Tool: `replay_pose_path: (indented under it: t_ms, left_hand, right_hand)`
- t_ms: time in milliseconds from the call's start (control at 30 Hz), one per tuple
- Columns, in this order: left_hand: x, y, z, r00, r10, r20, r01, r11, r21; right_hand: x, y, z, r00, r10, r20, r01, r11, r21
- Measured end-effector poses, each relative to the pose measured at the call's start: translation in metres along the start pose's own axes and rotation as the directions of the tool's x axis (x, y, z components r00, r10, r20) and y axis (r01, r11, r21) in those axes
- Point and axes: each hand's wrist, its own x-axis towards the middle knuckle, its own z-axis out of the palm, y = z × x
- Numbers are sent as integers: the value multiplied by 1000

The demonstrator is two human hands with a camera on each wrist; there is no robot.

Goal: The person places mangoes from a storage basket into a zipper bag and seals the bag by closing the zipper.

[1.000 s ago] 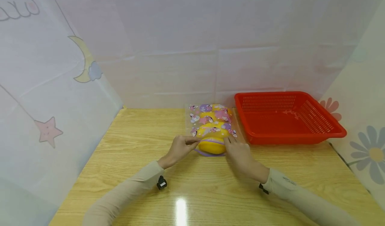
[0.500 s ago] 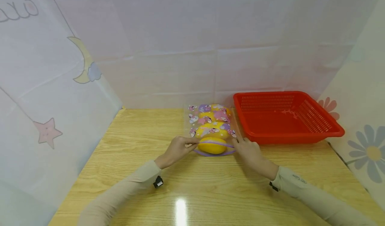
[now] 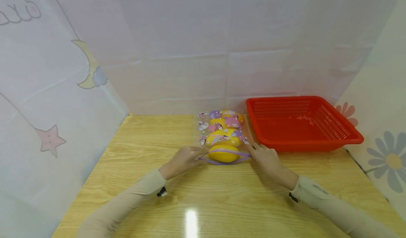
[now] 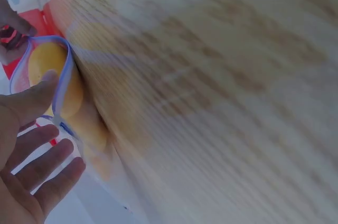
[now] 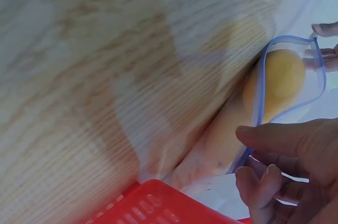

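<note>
A clear zip bag (image 3: 203, 132) with pink and purple cartoon prints lies on the table, its purple-edged mouth gaping toward me. Several smooth yellow oval fruits, perhaps mangoes, fill it; the nearest yellow fruit (image 3: 223, 154) sits in the mouth. My left hand (image 3: 182, 161) is at the bag's left corner, thumb and fingers spread apart around it. A small slider (image 4: 57, 120) shows at that corner in the left wrist view. At the opposite corner my right hand (image 3: 268, 162) pinches the bag's edge between thumb and curled fingers; some of the grip is hidden.
A red plastic basket (image 3: 304, 147) with slotted walls stands right behind my right hand, close to the bag. The wooden table (image 3: 152, 139) meets a printed cloth backdrop (image 3: 177, 72) at the back and sides.
My right hand has moved right along the bag's mouth to its corner. My left hand has shifted slightly left and its pinch has loosened. The mouth now shows wider.
</note>
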Motion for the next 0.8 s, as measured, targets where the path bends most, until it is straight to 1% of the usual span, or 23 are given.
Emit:
replay_pose_path:
  t_ms: [67, 133, 267, 367, 467, 567, 700, 800]
  left_hand:
    - [-2, -1, 0, 1000, 26, 5, -26, 998, 54]
    - [-3, -1, -1, 999, 36, 18, -37, 995, 96]
    - [-3, 1, -5, 999, 16, 50, -22, 990, 136]
    - [-3, 2, -9, 999, 3, 49, -11, 989, 148]
    - [-3, 1, -12, 1000, 2, 22, -5, 988, 156]
    - [-2, -2, -16, 1000, 10, -22, -6, 986, 169]
    - [0, -6, -22, 996, 16, -92, 2, 981, 192]
    - [3, -9, -27, 992, -3, -127, 28, 980, 198]
  right_hand:
    - [0, 1, 1, 1000, 2, -5, -2, 1000, 1]
    - [1, 1, 1, 1000, 1, -14, -1, 1000, 7]
    - [2, 2, 1, 999, 3, -48, -1, 999, 39]
    - [3, 3, -1, 997, 6, -71, -1, 998, 66]
    - [5, 4, -3, 995, 11, -95, -1, 995, 103]
    - [8, 7, -6, 990, 16, -140, 5, 988, 152]
    - [16, 13, -11, 972, 34, -230, 18, 976, 218]
    - [24, 19, -14, 956, 65, -286, 13, 964, 265]
